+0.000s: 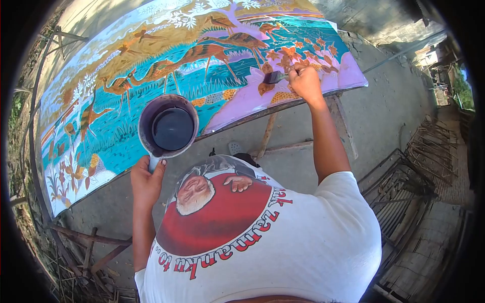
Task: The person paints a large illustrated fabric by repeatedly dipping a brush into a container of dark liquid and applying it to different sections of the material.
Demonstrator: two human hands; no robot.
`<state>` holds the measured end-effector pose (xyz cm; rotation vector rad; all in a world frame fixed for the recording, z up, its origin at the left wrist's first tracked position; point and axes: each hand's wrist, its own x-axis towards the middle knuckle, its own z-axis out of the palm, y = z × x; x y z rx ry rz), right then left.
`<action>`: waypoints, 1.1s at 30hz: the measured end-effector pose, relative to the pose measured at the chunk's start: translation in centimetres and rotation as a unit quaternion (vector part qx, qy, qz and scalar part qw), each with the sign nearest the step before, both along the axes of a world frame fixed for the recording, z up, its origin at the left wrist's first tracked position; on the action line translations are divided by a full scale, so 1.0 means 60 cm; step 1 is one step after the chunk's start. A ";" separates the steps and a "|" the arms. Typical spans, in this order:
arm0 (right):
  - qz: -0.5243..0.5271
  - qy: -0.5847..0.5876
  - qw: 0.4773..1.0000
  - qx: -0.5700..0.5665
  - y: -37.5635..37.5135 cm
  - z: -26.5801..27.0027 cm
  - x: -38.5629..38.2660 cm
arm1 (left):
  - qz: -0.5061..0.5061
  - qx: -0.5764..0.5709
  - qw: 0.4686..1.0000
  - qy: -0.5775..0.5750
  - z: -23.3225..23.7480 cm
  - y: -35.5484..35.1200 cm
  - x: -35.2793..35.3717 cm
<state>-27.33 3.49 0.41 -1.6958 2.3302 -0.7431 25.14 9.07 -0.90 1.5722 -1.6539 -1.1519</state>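
Note:
My left hand (147,181) is closed around the pale handle of a dipper (144,132), held out over the near edge of a painted cloth. Dark liquid (173,129) lies inside the dipper. In my right hand (304,83) is a flat paintbrush (275,77), its dark bristles at the lilac area beside orange flowers. The painted cloth (237,108) is stretched out in front of me, showing brown long-legged birds, turquoise water, white plants and ochre ground.
A wooden rail (268,112) runs under the cloth's near edge, on wooden legs (267,135) over a concrete floor (298,129). Bamboo slats and sticks (404,222) lie at the right. More wooden poles (91,242) stand at the lower left.

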 end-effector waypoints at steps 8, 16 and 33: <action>0.329 -0.181 0.919 -0.120 0.076 0.107 0.322 | -0.118 -0.051 0.990 -0.058 0.014 -0.040 -0.031; 0.190 -0.384 0.903 0.046 0.109 0.043 0.332 | -0.129 -0.065 0.988 -0.056 0.014 -0.039 -0.054; -0.060 -0.475 0.878 -0.004 -0.043 -0.139 0.128 | 0.086 0.007 0.996 0.006 -0.025 0.037 0.065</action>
